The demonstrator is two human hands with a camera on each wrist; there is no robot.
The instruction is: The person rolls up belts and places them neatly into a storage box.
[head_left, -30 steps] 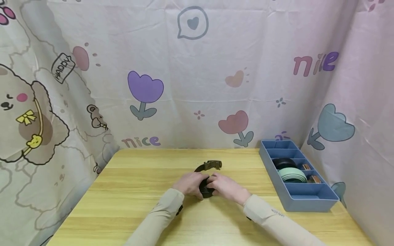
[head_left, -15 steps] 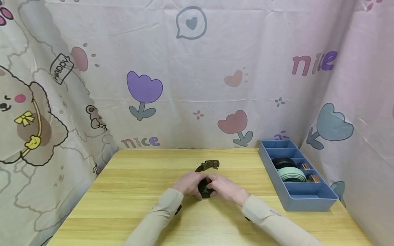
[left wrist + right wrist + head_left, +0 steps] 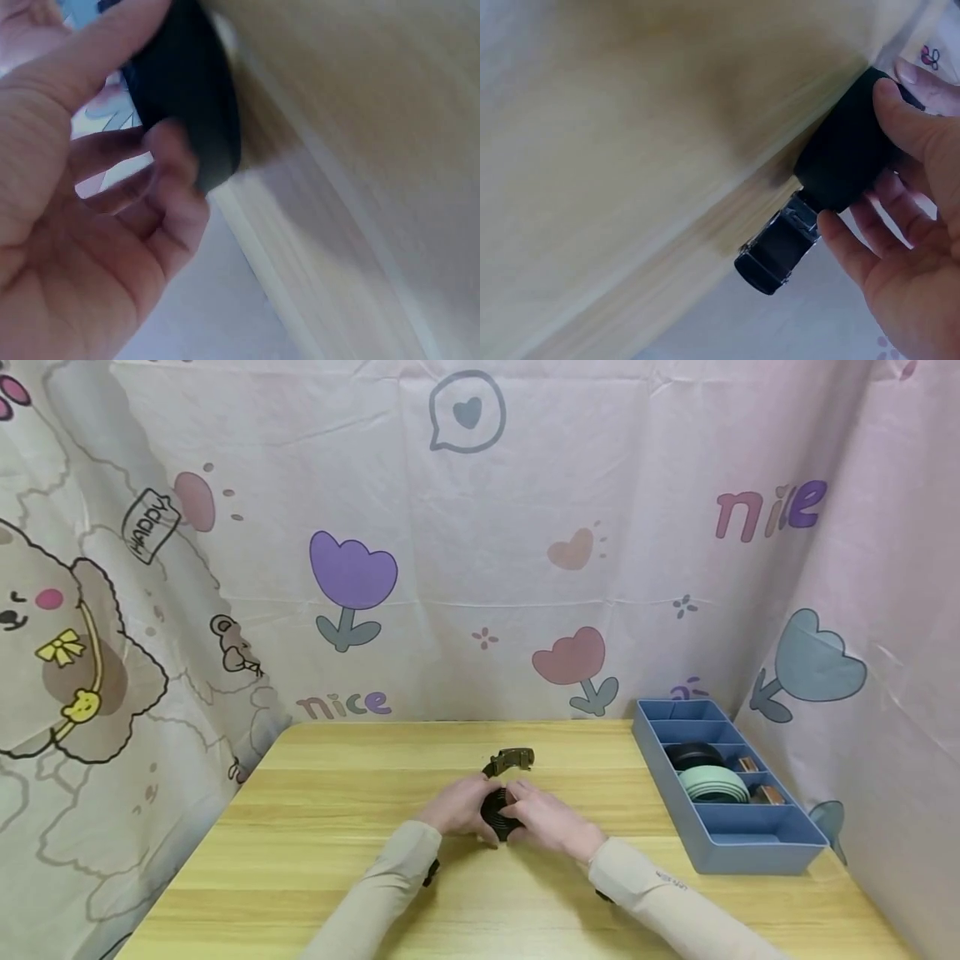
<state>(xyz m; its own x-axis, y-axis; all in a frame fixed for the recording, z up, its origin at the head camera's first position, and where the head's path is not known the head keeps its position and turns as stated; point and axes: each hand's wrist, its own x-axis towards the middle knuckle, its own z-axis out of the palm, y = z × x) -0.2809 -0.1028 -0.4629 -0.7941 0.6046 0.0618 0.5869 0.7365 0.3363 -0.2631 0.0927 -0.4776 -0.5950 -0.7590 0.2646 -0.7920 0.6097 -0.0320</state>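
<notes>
A dark belt is rolled into a coil [image 3: 498, 815] near the middle of the table, with a short length running out behind it to the metal buckle [image 3: 514, 757]. My left hand [image 3: 461, 807] holds the coil from the left, thumb and fingers curled around its side. From the right, my right hand [image 3: 553, 820] grips it too, its fingertips reaching over the coil's top. The left wrist view has the belt's broad outer face [image 3: 187, 94] between thumb and fingers. In the right wrist view the buckle [image 3: 776, 244] sticks out beyond the fingers. Parts of the coil are hidden by both hands.
A blue divided box [image 3: 757, 858] stands at the table's right side. Its compartments hold a black coiled belt [image 3: 693, 755], a mint green coiled belt [image 3: 714, 783] and two coppery buckles. Printed curtains rise behind and beside the wooden table [image 3: 360, 777].
The buckle has shifted slightly left and closer to the coil, the loose length looking shorter. Both hands stay around the coil, with small finger movements.
</notes>
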